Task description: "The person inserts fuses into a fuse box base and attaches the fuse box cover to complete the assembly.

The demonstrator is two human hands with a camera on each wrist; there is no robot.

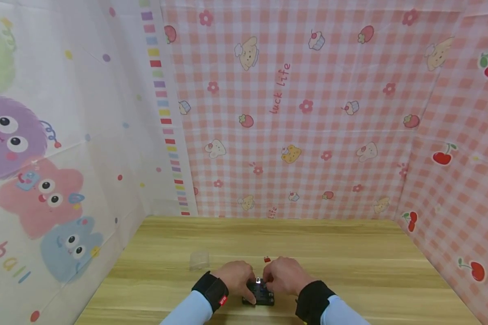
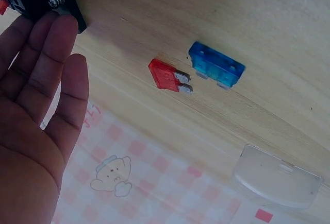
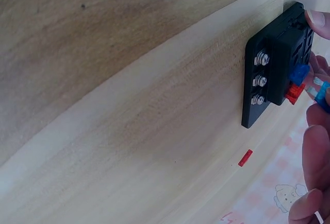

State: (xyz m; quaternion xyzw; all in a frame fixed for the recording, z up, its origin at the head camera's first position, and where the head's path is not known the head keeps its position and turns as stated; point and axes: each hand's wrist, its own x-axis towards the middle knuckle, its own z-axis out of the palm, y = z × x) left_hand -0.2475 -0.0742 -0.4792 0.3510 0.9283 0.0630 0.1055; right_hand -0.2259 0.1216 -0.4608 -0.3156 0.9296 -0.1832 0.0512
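Note:
My left hand (image 1: 236, 276) grips a black fuse box (image 1: 263, 298), its thumb at the near edge and its fingers at the far side. Seen from the right wrist, a dark blue blade fuse (image 3: 299, 73) and a red blade fuse (image 3: 294, 94) sit side by side in the box. My right hand (image 1: 285, 274) pinches a light blue blade fuse (image 3: 323, 96) close to those two, its metal prongs turned toward the box. Silver screw terminals (image 3: 260, 81) line one end of the box.
Beyond the box a loose red fuse (image 2: 166, 75) lies on the wooden table, with another blue fuse (image 2: 216, 65) beside it. A clear plastic cover (image 1: 199, 260) rests farther left. Patterned cloth (image 1: 293, 180) walls in the back and both sides.

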